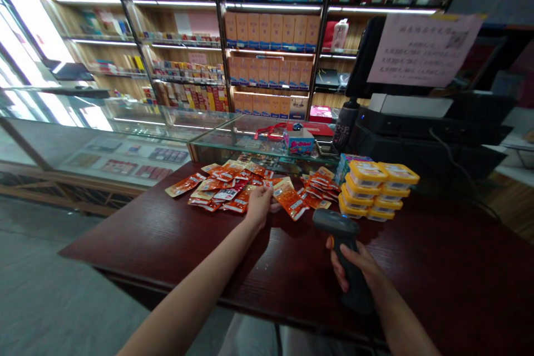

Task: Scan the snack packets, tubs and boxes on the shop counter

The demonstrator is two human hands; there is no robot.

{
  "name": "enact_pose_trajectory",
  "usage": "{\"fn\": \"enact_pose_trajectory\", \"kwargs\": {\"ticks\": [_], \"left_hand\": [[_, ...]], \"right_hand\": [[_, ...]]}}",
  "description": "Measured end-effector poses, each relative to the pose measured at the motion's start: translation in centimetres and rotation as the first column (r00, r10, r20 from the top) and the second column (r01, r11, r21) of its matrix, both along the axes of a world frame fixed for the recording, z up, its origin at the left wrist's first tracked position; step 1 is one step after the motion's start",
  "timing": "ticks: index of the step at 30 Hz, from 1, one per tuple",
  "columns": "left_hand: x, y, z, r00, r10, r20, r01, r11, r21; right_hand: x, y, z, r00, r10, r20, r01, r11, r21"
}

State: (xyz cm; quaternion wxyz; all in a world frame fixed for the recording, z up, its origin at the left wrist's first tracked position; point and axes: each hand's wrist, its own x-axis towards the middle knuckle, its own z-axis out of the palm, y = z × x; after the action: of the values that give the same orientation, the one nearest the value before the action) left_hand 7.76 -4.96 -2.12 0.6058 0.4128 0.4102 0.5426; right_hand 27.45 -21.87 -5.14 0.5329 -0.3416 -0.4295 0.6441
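My right hand (354,264) is wrapped round the grip of a dark barcode scanner (337,223), a finger at its orange trigger. The scanner's head points left, toward an orange snack packet (291,200). That packet is pinched at its left edge by my left hand (261,204), whose far fingers are partly hidden. Left of this hand spreads a loose pile of orange snack packets (225,183). A smaller heap of similar packets (321,184) lies behind the scanner.
Yellow-lidded tubs (369,192) stand stacked on the brown desk (167,245), right of the packets. Behind them are a monitor (362,61) bearing a paper notice and a black machine (429,128). A glass counter (200,136) borders the desk's far side. A small colourful box (299,143) sits there.
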Motion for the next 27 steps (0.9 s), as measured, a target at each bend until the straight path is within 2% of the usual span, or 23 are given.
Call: {"fn": "enact_pose_trajectory", "kwargs": {"ticks": [4, 7, 9, 13, 17, 20, 22, 23, 24, 25, 26, 27], "left_hand": [[3.4, 1.8, 2.1, 0.994, -0.009, 0.113, 0.015, 0.998, -0.053], [6.9, 3.6, 2.9, 0.990, 0.021, 0.143, -0.012, 0.998, -0.067], [9.3, 4.6, 3.1, 0.990, 0.019, 0.139, -0.008, 0.997, -0.080], [12.5, 5.1, 2.3, 0.993, -0.078, 0.085, 0.083, 0.995, -0.059], [12.8, 4.5, 0.9, 0.993, -0.108, -0.042, 0.108, 0.994, -0.001], [10.6, 4.6, 0.3, 0.983, -0.088, -0.162, 0.098, 0.993, 0.059], [8.4, 5.1, 0.2, 0.955, -0.037, -0.295, 0.074, 0.990, 0.117], [7.1, 5.4, 0.3, 0.928, 0.006, -0.372, 0.054, 0.987, 0.152], [5.9, 5.8, 0.3, 0.799, 0.101, -0.593, 0.070, 0.963, 0.259], [4.8, 6.1, 0.3, 0.608, 0.195, -0.770, 0.109, 0.940, 0.325], [3.9, 6.4, 0.3, 0.424, 0.242, -0.873, 0.174, 0.924, 0.341], [3.1, 6.7, 0.2, 0.283, 0.266, -0.921, 0.237, 0.912, 0.336]], "right_hand": [[0.1, 0.2, -0.4, 1.000, 0.016, -0.010, -0.016, 1.000, 0.017], [0.1, 0.3, -0.4, 1.000, 0.012, -0.008, -0.012, 1.000, 0.013], [0.1, 0.2, -0.3, 1.000, 0.006, -0.006, -0.006, 1.000, 0.013], [0.0, 0.3, -0.2, 1.000, 0.002, -0.005, -0.002, 1.000, 0.014], [0.0, 0.3, -0.2, 1.000, 0.025, 0.002, -0.025, 1.000, 0.001], [-0.1, 0.3, -0.4, 0.999, 0.042, 0.002, -0.042, 0.999, 0.001], [-0.1, 0.3, -0.5, 0.999, 0.045, 0.002, -0.045, 0.999, 0.007], [-0.2, 0.3, -0.5, 0.999, 0.045, 0.002, -0.045, 0.999, 0.009], [-0.2, 0.3, -0.5, 0.999, 0.045, 0.001, -0.045, 0.999, 0.008], [-0.1, 0.2, -0.5, 0.999, 0.045, -0.001, -0.045, 0.999, 0.005], [-0.1, 0.2, -0.5, 0.999, 0.047, -0.005, -0.047, 0.999, 0.003], [-0.1, 0.2, -0.5, 0.999, 0.050, -0.009, -0.050, 0.999, 0.000]]}}
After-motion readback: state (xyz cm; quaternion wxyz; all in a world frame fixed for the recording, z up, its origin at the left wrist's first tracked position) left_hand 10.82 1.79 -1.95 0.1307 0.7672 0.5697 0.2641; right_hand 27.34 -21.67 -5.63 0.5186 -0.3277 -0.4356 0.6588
